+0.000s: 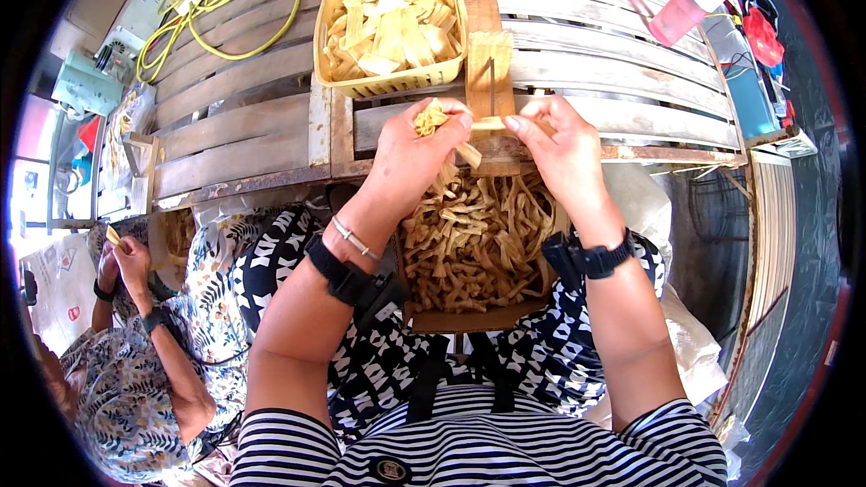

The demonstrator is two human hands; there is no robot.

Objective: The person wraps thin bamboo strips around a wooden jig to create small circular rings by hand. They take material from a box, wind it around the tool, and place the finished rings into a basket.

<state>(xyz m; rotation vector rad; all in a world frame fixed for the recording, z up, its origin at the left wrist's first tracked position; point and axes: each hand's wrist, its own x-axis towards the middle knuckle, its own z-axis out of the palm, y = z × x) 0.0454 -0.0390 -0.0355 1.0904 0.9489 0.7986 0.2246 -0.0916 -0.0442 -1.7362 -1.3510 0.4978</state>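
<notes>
My left hand (417,146) is closed on a bunch of pale yellow strips (429,117) just above the front edge of the slatted wooden table. My right hand (557,139) pinches one end of a short pale strip (488,124) that stretches toward my left hand. Behind that strip stands a wooden block (505,54) with a thin upright metal piece (492,81). A yellow basket (457,36) heaped with flat pale strips (383,32) sits at the back. Below my hands, a cardboard box (483,319) holds several twisted tan pieces (474,243).
At my left, another person (180,379) holds a small pale piece in their hands. A yellow cord (194,0) lies coiled on the table (225,117), a pink container (677,13) stands at back right, and white sacks (690,352) lie beside my right leg.
</notes>
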